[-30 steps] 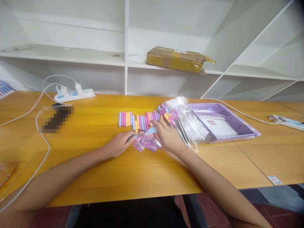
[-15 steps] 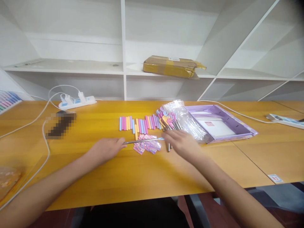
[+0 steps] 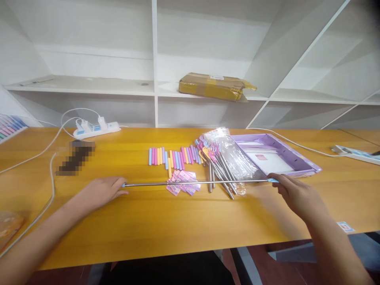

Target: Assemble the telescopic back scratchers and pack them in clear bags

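A long thin metal rod (image 3: pixel 184 183) stretches between my hands above the wooden table (image 3: pixel 142 225). My left hand (image 3: pixel 107 190) is closed on its left end, where a bit of blue shows. At the other end, my right hand (image 3: pixel 292 192) pinches a light blue tip. Under the rod lie pink and purple cards (image 3: pixel 184 188). Behind them sit rows of pastel sticks (image 3: pixel 179 159) in pink, blue, yellow and purple. Several metal rods with coloured hand-shaped tips (image 3: pixel 221 168) are heaped right of the cards, beside a clear plastic bag (image 3: pixel 234 152).
A purple open box (image 3: pixel 297 158) stands at the right. White power strips (image 3: pixel 109 128) with cables lie on both sides. A pixelated dark object (image 3: pixel 75 160) is at the left. Shelves behind hold a taped cardboard box (image 3: pixel 210 86).
My hands have moved apart to both sides, and the rod between them is much longer. The heap of metal rods, partly covered by my right hand before, now shows.
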The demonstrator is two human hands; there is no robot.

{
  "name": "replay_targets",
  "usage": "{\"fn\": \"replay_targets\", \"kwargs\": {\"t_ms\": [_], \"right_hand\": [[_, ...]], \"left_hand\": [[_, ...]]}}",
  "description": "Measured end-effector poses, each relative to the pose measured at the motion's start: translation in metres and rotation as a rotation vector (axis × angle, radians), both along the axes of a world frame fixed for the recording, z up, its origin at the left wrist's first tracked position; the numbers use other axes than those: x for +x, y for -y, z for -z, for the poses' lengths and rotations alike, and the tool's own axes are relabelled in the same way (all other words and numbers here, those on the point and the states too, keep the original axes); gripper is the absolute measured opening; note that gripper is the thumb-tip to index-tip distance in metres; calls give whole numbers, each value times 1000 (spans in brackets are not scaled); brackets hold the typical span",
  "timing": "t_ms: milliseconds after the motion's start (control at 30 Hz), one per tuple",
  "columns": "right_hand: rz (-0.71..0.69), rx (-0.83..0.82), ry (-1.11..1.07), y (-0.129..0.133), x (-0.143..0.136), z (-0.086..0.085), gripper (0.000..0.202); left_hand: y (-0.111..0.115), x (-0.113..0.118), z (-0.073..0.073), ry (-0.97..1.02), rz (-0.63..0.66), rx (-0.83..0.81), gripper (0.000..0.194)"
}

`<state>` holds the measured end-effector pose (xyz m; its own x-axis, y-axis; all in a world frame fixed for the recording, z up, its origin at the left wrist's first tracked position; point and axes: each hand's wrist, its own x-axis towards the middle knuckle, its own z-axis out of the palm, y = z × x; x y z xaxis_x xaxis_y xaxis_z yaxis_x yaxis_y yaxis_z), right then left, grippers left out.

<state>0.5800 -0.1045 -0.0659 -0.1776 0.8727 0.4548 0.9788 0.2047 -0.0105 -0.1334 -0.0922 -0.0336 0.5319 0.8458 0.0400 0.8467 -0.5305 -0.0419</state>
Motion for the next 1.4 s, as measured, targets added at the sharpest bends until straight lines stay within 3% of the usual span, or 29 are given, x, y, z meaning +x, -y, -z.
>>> {"fn": "replay_targets", "kwargs": {"t_ms": [133, 267, 400, 567, 667, 800, 867, 933, 1167, 1267, 1400], "right_hand": [[300, -165, -212, 8, -8, -12, 30], [507, -227, -249, 9, -25, -31, 17], [587, -301, -288, 2, -45, -44, 19], [657, -210, -333, -18, -71, -61, 31], [548, -206, -144, -26, -117, -67, 37], [271, -190, 54, -18, -219, -57, 33], [72, -80, 128, -8, -262, -49, 34], [-64, 40, 171, 0, -285, -45, 28], [-316, 117, 70, -16, -273, -28, 16], [-449, 30, -52, -20, -275, -18, 17], [-586, -220, -267, -15, -282, -14, 19]], "left_hand": [[2, -1, 3, 9, -29, -44, 39], [6, 4, 0, 25, -44, -100, 34], [6, 3, 4, 22, -17, -66, 34], [-5, 1, 7, 178, 150, 187, 32], [-9, 30, 4, 256, 252, 276, 32], [-5, 101, 11, 363, 303, 262, 37], [-2, 131, 18, 463, 318, 224, 41], [1, 147, 25, 543, 306, 185, 42], [1, 146, 28, 438, 167, -48, 30], [-2, 145, 34, 360, 143, -39, 24], [-8, 143, 40, 318, 123, -64, 19]]}}
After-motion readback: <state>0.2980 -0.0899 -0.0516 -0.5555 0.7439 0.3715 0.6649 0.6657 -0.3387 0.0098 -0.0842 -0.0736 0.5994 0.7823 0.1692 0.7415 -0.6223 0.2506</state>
